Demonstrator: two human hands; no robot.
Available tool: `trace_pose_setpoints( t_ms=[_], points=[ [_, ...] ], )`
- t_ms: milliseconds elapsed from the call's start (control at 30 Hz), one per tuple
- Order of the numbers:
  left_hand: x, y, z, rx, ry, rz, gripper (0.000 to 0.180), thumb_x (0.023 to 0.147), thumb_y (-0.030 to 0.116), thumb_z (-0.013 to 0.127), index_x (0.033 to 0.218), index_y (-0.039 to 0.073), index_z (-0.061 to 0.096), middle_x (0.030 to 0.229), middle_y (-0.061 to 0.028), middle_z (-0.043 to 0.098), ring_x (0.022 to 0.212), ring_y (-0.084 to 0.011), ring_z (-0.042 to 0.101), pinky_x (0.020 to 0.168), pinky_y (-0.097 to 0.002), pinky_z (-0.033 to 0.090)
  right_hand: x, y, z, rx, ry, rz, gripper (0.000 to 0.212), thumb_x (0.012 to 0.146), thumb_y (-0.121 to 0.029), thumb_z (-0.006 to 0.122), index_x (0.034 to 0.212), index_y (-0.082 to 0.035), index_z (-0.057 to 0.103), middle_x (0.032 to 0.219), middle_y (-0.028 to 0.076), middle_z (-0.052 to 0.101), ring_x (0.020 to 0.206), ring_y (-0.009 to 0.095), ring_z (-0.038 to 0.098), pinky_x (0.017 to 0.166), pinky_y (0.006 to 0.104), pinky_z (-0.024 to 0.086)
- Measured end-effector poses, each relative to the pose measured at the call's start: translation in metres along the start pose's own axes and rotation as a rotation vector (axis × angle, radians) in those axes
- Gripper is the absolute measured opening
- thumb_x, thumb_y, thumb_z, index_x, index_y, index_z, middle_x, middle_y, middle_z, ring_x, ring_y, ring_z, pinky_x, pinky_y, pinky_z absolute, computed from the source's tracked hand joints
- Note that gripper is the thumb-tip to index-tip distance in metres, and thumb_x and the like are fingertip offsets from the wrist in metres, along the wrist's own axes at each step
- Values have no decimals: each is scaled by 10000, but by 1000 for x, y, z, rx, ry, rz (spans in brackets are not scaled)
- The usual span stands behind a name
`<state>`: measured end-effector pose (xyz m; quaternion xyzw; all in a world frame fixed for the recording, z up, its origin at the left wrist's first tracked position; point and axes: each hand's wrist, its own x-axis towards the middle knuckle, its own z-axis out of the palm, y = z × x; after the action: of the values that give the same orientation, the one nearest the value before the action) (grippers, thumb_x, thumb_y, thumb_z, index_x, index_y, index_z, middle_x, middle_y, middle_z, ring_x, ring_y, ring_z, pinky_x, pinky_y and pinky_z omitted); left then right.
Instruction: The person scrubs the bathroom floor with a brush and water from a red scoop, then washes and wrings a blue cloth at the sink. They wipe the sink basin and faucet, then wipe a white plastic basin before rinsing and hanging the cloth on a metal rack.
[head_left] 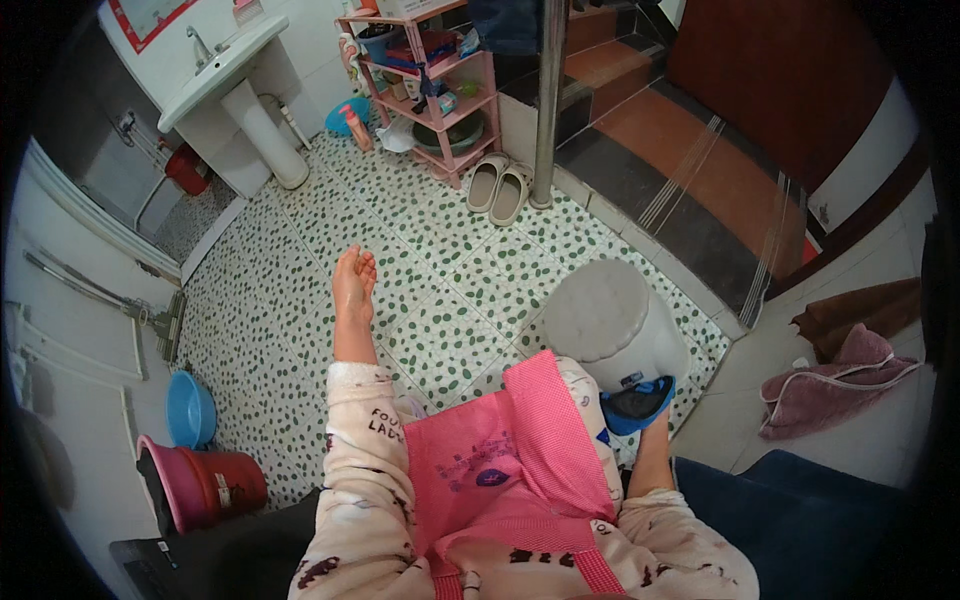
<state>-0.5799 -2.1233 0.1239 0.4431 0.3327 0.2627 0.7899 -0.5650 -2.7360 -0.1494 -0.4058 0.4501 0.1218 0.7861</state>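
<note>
My left hand [354, 285] reaches forward over the tiled floor, fingers loosely stretched out and holding nothing. At the right, my right hand is mostly hidden behind a blue-and-black item [638, 405]; only the wrist [655, 450] shows clearly. The item has a dark open hollow and a blue rim, somewhat like a shoe, and appears to be held in that hand. It is close to the side of a grey round stool [600, 310]. A pink apron [465, 460] with purple print covers my lap, over cream patterned sleeves.
A pink shelf rack [465, 105] with household goods and a pair of beige slippers [497, 190] are ahead. Carpeted steps [680, 140] rise at the right behind a metal pole [548, 110]. Blue [190, 410] and red [235, 480] buckets stand left; a washbasin [225, 65] is far left.
</note>
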Motion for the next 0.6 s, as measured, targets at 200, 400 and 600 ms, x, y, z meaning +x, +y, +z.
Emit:
trace_pose_setpoints(
  t_ms=[200, 400, 600],
  points=[
    [-5, -9, -1, 140, -21, -12, 209, 937, 248, 547, 1073, 92, 522, 854, -4, 595, 757, -86, 549, 693, -219, 448, 1, 11, -62, 32, 184, -9, 567, 926, -475, 515, 1248, -8, 530, 1187, 139, 592, 1037, 271, 582, 920, 425, 481],
    [-9, -21, 2, 173, -52, 10, 176, 941, 243, 540, 1038, 96, 525, 820, -18, 592, 705, -80, 546, 628, -200, 462, -4, 11, -88, 41, 262, -23, 582, 924, -482, 514, 1255, -4, 522, 1198, 141, 585, 1048, 274, 577, 925, 425, 478],
    [-10, -27, 1, 193, -73, 7, 133, 928, 188, 526, 1021, 94, 509, 827, -25, 608, 670, -70, 550, 580, -170, 445, -3, 22, -104, 57, 307, -27, 598, 922, -490, 513, 1263, 1, 514, 1208, 143, 578, 1059, 277, 572, 929, 425, 474]
  ],
)
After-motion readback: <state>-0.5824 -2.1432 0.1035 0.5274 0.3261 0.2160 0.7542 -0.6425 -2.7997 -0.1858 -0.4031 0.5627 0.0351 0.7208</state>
